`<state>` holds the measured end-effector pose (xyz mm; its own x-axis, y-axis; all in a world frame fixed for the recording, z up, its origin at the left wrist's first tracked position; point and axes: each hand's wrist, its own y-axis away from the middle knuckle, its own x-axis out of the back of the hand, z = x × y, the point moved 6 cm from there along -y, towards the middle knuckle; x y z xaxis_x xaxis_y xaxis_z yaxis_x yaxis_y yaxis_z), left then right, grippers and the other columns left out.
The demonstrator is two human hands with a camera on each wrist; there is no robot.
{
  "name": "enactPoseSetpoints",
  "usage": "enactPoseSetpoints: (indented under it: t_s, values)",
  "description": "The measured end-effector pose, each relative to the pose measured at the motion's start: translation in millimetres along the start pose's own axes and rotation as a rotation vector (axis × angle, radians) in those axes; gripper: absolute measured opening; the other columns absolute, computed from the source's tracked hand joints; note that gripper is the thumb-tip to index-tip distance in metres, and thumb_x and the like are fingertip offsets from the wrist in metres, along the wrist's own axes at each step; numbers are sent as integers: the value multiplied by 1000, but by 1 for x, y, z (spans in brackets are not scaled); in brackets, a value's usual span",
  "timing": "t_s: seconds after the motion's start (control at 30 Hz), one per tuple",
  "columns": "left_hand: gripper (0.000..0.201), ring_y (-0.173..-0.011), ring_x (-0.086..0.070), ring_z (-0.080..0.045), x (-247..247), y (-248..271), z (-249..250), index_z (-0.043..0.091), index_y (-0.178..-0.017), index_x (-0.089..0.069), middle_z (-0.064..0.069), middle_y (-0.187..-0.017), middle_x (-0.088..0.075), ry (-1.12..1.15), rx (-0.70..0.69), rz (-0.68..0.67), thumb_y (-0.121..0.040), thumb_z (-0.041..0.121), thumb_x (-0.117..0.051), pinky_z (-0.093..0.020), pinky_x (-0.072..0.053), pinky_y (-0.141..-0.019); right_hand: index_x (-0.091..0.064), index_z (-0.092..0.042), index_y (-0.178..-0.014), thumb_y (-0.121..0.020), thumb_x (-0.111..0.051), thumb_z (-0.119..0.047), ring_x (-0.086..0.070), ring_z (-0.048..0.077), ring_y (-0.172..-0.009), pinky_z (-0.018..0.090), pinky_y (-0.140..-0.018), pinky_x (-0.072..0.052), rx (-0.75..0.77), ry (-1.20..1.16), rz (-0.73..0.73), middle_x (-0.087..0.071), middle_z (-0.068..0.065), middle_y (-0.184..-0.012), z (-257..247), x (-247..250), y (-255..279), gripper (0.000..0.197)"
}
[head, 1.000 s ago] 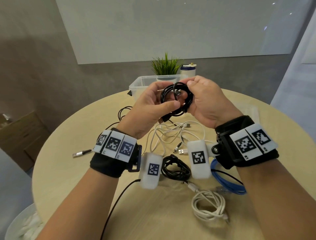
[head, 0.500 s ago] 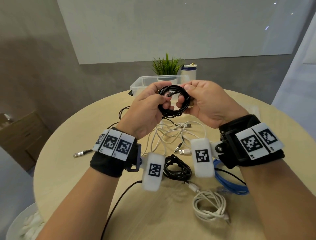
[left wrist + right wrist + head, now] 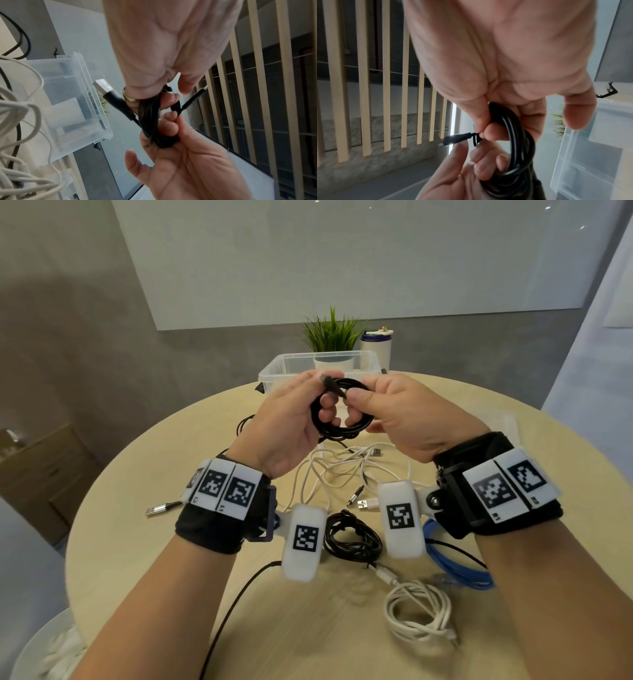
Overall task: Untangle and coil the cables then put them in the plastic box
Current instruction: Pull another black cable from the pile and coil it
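Note:
Above the middle of the round table, both hands hold a small coil of black cable (image 3: 342,430). My left hand (image 3: 310,409) has its fingers curled through the loop and grips its left side. My right hand (image 3: 359,400) pinches the cable's thin plug end (image 3: 455,138) between thumb and forefinger at the coil's top. The coil's USB plug (image 3: 104,85) sticks out past the left fingers. The clear plastic box (image 3: 274,371) stands just behind the hands at the far edge; I see no cable in it.
A loose tangle of white cables (image 3: 342,470) lies below the hands. Nearer me lie a black coil (image 3: 352,537), a blue cable (image 3: 455,571) and a white coil (image 3: 418,611). A silver plug (image 3: 161,508) lies at the left. A plant (image 3: 332,333) and a white canister (image 3: 375,347) stand behind the box.
The right hand has shifted from the coil's side to pinching the plug end over its top. The left fingers have gone through the loop. The coil stays at about the same height.

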<state>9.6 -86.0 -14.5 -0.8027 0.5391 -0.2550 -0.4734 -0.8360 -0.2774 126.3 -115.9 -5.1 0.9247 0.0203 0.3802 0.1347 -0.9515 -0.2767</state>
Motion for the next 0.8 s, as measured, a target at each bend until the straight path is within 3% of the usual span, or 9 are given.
enactPoseSetpoints:
  t_s: [0.1, 0.23, 0.27, 0.33, 0.43, 0.5, 0.6, 0.7, 0.8]
  values:
    - [24, -55, -39, -8, -1, -1, -2, 8, -90, -57, 3, -61, -44, -67, -6, 8, -102, 20, -40, -23, -43, -60, -58, -24, -85, -100, -46, -27, -51, 13, -78, 52, -90, -41, 4, -33, -104, -56, -8, -70, 1, -7, 1, 20]
    - [22, -57, -41, -10, -1, -2, -3, 7, -93, -55, -5, -71, -47, -80, 0, 36, -102, 20, -40, -22, -47, -56, -62, -19, -112, -85, -57, -31, -60, 25, -96, 60, -105, -36, 19, -110, -160, -69, 1, -91, 2, -9, 2, 29]
    - [22, -57, -41, -11, -2, -2, -3, 8, -92, -54, -5, -71, -47, -73, 0, 47, -102, 20, -40, -22, -47, -57, -60, -13, -118, -86, -61, -29, -62, 27, -100, 58, -104, -41, 32, -115, -164, -70, 6, -97, 1, -8, 2, 36]
    - [21, -56, -41, -9, -1, -2, -2, 11, -90, -54, -5, -71, -44, -73, -5, 76, -102, 21, -40, -24, -44, -58, -53, -1, -126, -87, -66, -14, -67, 16, -93, 37, -93, -52, 55, -162, -182, -71, 0, -87, -1, -6, 3, 43]
    - [20, -52, -40, -6, 1, -3, -4, 11, -90, -52, 0, -65, -42, -92, -2, 101, -102, 22, -41, -22, -43, -54, -60, -4, -106, -88, -60, -1, -64, -2, -73, 14, -73, -49, 69, -158, -166, -65, -13, -69, -2, -6, 3, 18]
    - [18, -52, -43, -7, -1, -4, -6, 11, -91, -52, 2, -62, -46, -91, 4, 104, -102, 21, -42, -23, -47, -55, -64, -16, -89, -91, -61, -10, -64, 0, -73, 14, -71, -50, 86, -99, -81, -68, -11, -72, -5, -5, 3, 8]
    - [18, -51, -42, -6, -1, -3, -5, 13, -85, -52, 4, -59, -48, -93, -14, 115, -100, 20, -46, -22, -47, -58, -70, -22, -89, -91, -64, -30, -62, 7, -78, 28, -81, -52, 115, 40, 120, -68, -5, -82, -3, 3, -2, 10]
    - [18, -48, -41, -6, 0, -2, -2, 15, -80, -49, 5, -57, -51, -98, -38, 119, -97, 20, -53, -23, -47, -59, -74, -18, -102, -86, -71, -22, -69, 14, -92, 36, -91, -53, 147, 9, 184, -75, 0, -94, -2, 6, -4, 17]
    - [19, -46, -40, -6, 2, -3, -1, 15, -79, -47, 2, -60, -52, -129, -64, 150, -95, 21, -56, -24, -45, -57, -72, -17, -105, -81, -76, -11, -71, 15, -84, 34, -81, -58, 230, 2, 267, -75, 4, -90, -8, 5, -2, 25]
